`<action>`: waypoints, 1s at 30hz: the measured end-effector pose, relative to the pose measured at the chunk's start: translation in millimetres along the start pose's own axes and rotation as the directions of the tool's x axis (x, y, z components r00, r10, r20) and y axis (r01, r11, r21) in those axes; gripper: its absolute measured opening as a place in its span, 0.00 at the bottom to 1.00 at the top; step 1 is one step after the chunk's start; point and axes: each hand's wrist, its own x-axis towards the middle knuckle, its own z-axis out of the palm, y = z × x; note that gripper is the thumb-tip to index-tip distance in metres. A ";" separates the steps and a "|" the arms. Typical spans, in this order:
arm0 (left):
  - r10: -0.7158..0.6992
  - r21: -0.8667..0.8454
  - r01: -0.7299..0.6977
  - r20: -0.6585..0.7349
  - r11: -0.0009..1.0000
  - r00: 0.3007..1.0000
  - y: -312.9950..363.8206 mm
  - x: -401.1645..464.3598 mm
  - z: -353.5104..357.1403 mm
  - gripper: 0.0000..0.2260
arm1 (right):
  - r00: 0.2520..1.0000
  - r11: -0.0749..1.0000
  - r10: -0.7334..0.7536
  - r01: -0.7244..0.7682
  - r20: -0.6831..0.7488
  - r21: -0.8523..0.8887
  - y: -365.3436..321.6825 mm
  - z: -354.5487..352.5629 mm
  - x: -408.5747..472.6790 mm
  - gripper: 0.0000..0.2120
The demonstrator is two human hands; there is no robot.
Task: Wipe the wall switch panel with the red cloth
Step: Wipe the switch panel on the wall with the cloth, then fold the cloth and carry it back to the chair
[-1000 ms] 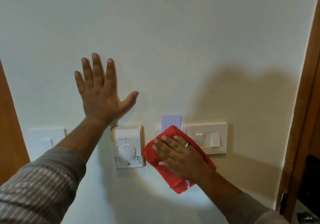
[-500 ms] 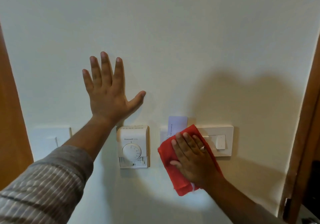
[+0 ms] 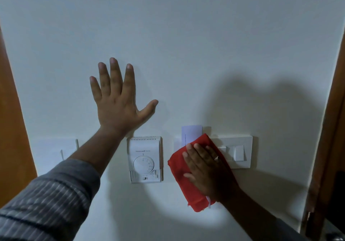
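The white wall switch panel (image 3: 240, 152) is mounted low right on the wall, its rocker switches showing at its right end. My right hand (image 3: 207, 171) lies flat on the red cloth (image 3: 182, 177), pressing it against the wall over the panel's left part and the key-card slot, which hides them. A white card (image 3: 191, 133) sticks up above the cloth. My left hand (image 3: 116, 102) is spread flat on the bare wall, up and to the left, holding nothing.
A white dial thermostat (image 3: 144, 159) hangs between my two arms. A pale plate (image 3: 54, 151) with pegs sits at far left. Wooden door frames border the wall at the left (image 3: 13, 128) and right (image 3: 330, 128).
The red cloth and my right hand slid right from the card slot onto the switch panel's left side. The view shifted slightly and the picture turned cooler. My left hand stayed on the wall.
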 end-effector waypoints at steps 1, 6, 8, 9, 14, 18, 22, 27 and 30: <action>0.001 -0.003 -0.001 0.000 1.000 1.000 -0.4 -0.2 0.4 0.47 | 1.000 1.000 0.010 -0.010 -0.004 -0.003 -3.2 1.3 -0.5 0.28; -0.002 -0.028 0.003 0.025 1.000 1.000 0.1 0.2 -1.3 0.47 | 0.998 0.998 0.026 -0.023 -0.055 0.061 -10.7 7.3 -8.7 0.24; -0.004 -0.027 0.004 0.016 1.000 1.000 0.4 0.6 -1.1 0.47 | 0.997 0.990 0.047 -0.040 -0.057 0.132 -9.8 9.8 -8.2 0.23; -0.004 -0.030 0.004 0.014 1.000 1.000 -0.3 0.0 -0.7 0.47 | 0.997 0.987 0.053 -0.044 -0.057 0.157 -10.4 11.5 -6.8 0.22; -0.015 -0.056 0.020 0.094 0.998 0.995 2.4 -0.4 -7.8 0.46 | 0.980 0.970 0.115 -0.076 -0.162 0.229 -14.8 7.0 3.8 0.20; -0.008 -0.371 0.107 0.258 0.922 0.966 11.9 -23.9 -47.1 0.46 | 0.963 0.926 0.178 -0.095 -0.201 0.366 -12.7 -22.0 31.9 0.20; 0.043 -0.820 0.385 0.443 0.424 0.896 39.8 -106.6 -115.4 0.39 | 0.941 0.876 0.240 -0.105 -0.237 0.470 -17.8 -59.3 69.8 0.19; 0.076 -0.542 0.825 0.827 -0.158 0.557 38.5 -118.2 -149.3 0.19 | 0.959 0.841 0.237 -0.122 -0.155 0.527 -64.0 -99.1 108.5 0.23; 0.068 -0.393 0.845 0.893 -0.363 0.445 14.6 -119.7 -165.7 0.11 | 0.911 0.786 0.410 -0.380 0.048 0.487 -101.6 -121.0 119.3 0.32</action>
